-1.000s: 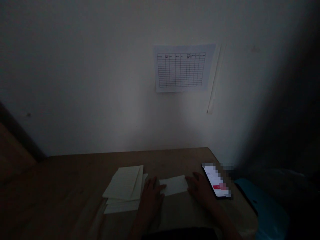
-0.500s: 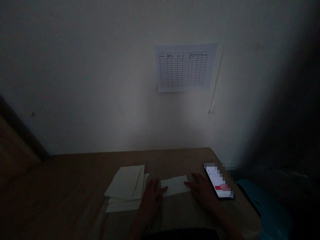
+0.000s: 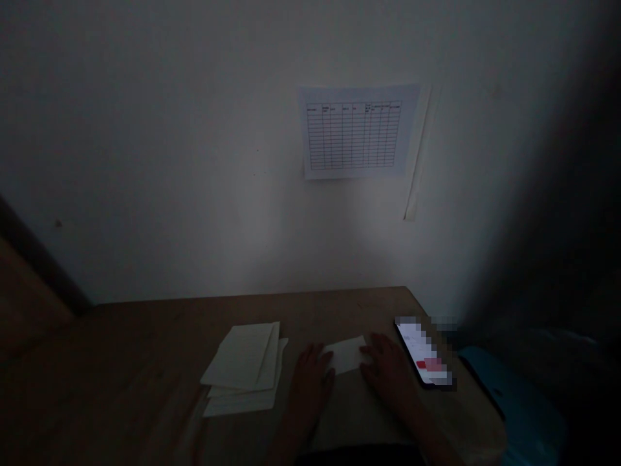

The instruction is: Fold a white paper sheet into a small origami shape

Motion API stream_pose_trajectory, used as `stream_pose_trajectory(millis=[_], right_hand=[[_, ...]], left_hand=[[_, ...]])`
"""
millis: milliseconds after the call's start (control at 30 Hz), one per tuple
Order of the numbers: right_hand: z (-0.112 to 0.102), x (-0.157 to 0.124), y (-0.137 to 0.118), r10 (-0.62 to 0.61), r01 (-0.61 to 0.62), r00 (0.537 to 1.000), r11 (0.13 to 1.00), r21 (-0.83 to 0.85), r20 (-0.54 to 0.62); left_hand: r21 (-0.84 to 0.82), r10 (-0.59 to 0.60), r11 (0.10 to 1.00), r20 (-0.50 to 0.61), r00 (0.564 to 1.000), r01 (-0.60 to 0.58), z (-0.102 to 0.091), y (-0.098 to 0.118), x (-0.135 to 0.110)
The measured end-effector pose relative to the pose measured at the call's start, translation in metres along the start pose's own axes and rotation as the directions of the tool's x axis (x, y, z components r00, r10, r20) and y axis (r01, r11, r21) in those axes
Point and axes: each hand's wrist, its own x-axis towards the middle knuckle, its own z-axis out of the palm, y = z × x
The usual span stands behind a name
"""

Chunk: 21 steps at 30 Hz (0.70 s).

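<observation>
Shifted inward, my left hand (image 3: 310,382) now touches the paper slip (image 3: 346,355), my right hand (image 3: 388,367) at its three o'clock edge. Both lie half-open, no clear pinch.

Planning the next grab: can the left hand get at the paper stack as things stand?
Likely yes. The left hand lies just right of the stack of cream paper, with only a strip of wooden tabletop between them.

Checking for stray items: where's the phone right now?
In the head view, the smartphone lies near the right edge of the brown table, just right of the right hand, with a blue object beyond it.
</observation>
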Motion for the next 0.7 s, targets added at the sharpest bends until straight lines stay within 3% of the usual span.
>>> stream_pose_trajectory(millis=[133, 233, 533, 700], right_hand=[[0.004, 0.007, -0.005, -0.066, 0.068, 0.997, 0.995, 0.072, -0.032], [0.009, 0.009, -0.011, -0.046, 0.05, 0.998, 0.991, 0.125, -0.032], [0.008, -0.001, -0.027, -0.018, 0.019, 0.999, 0.999, 0.026, -0.045], [0.008, -0.003, -0.028, -0.015, 0.016, 0.999, 0.999, 0.028, -0.036]], left_hand=[[0.039, -0.029, 0.999, -0.005, 1.0, 0.029, -0.001, 0.012, 0.015], [0.037, -0.037, 0.999, -0.032, 0.999, 0.038, -0.001, 0.02, 0.017], [0.056, -0.096, 0.993, -0.098, 0.991, 0.102, -0.011, 0.029, 0.009], [0.067, -0.004, 0.998, -0.04, 0.999, 0.006, -0.007, 0.024, 0.009]])
